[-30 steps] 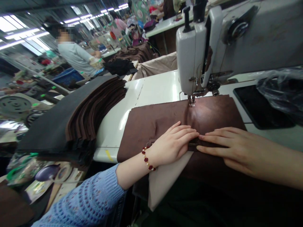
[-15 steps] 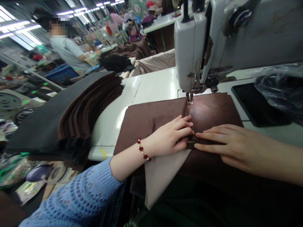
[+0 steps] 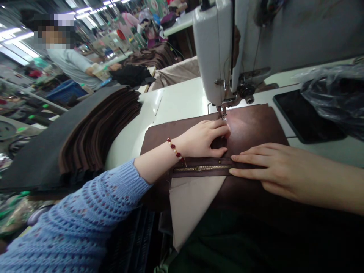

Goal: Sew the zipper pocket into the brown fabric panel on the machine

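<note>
The left hand (image 3: 201, 138) rests bent-fingered on the brown fabric panel (image 3: 250, 129), just short of the sewing machine's presser foot (image 3: 222, 113); whether it grips, I cannot tell. The right hand (image 3: 284, 168) lies open, pressing the panel beside one brass zipper (image 3: 201, 168). One fabric stack (image 3: 99, 132) lies left, one black plastic bag (image 3: 332, 94) right.
</note>
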Demonstrator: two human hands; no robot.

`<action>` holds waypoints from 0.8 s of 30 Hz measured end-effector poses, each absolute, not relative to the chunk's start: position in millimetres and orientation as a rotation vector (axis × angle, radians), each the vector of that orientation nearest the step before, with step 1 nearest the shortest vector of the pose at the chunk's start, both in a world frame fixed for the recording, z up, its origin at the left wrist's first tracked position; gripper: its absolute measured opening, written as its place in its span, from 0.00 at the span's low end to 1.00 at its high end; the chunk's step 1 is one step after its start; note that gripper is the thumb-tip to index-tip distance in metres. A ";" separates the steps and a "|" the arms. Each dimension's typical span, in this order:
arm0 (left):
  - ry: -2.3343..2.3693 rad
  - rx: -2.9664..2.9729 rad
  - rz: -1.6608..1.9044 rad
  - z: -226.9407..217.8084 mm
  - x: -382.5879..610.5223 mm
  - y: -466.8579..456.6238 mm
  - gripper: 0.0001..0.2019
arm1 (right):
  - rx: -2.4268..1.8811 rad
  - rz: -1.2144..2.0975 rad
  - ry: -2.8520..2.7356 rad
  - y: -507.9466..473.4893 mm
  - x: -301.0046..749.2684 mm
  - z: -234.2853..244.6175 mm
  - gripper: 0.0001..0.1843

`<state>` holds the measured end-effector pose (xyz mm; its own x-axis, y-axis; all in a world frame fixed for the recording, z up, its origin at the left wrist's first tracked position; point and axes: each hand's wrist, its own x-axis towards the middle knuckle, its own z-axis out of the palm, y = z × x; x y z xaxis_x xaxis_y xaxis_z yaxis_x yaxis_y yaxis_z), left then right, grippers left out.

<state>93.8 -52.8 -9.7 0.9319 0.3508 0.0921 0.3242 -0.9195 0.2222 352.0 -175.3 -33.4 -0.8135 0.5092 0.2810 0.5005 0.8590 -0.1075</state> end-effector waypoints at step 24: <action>0.327 2.857 0.194 -12.6 68.2 -84.1 0.19 | -0.733 0.018 -2.742 -174.3 352.7 -34.4 0.33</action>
<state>68.2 -84.1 -12.6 0.9659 0.2381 0.1019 0.2037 -0.9413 0.2693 352.7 -174.3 -34.4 -0.8239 0.4895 0.2857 0.4857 0.8696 -0.0892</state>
